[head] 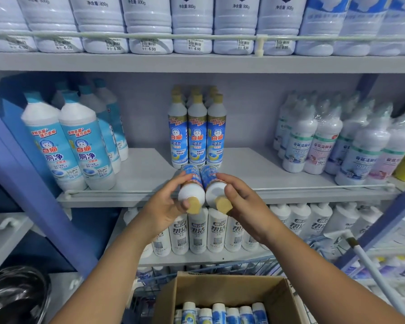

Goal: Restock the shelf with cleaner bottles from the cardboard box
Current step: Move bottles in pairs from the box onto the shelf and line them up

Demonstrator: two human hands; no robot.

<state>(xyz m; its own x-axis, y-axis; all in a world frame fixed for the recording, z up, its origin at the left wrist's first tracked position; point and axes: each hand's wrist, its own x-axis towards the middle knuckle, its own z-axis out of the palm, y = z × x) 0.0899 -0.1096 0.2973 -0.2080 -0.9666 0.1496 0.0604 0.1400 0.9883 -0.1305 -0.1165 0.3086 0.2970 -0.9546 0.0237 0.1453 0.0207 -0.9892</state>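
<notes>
Left hand (pixel 166 204) & right hand (pixel 240 202) each wrap around a white plastic cleaner bottle w/ a tan cap (pixel 191 191), bases tipped forward over the grey shelf (pixel 150 169) rail, prob. to slide in front of the same row (pixel 197 134). The brown cardboard box (pixel 229 288) sits below, cut off; far fingers hidden.

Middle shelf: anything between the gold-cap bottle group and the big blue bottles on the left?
No. In the head view, only bare grey shelf board lies between the gold-cap bottles and the big blue bottles.
</notes>
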